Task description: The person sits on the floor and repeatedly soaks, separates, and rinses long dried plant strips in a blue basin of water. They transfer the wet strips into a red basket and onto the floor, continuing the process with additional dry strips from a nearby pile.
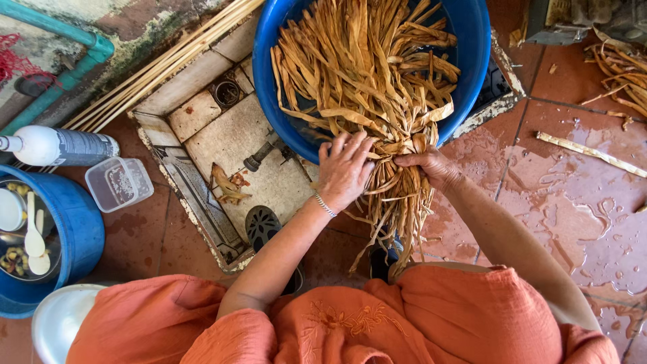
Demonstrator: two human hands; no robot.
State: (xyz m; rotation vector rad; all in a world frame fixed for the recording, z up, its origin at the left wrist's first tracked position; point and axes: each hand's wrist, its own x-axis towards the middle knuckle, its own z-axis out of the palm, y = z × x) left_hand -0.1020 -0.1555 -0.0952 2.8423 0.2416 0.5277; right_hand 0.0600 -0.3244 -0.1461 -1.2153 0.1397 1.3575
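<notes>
A big blue basin (472, 40) is heaped with tan leaf strips (367, 61). A bundle of those strips (397, 202) hangs over the basin's near rim toward my lap. My left hand (344, 168), with a thin bracelet at the wrist, lies with fingers spread on the left side of the bundle. My right hand (431, 165) grips the bundle from the right at the rim. My orange clothing fills the bottom of the view.
A tiled drain pit (222, 135) with a tap lies left of the basin. A smaller blue tub (77, 229) holds spoons and bowls. A white bottle (54, 145), a clear plastic box (120, 183), long sticks (162, 64), more strips (623, 74) and wet red tiles (573, 195) surround me.
</notes>
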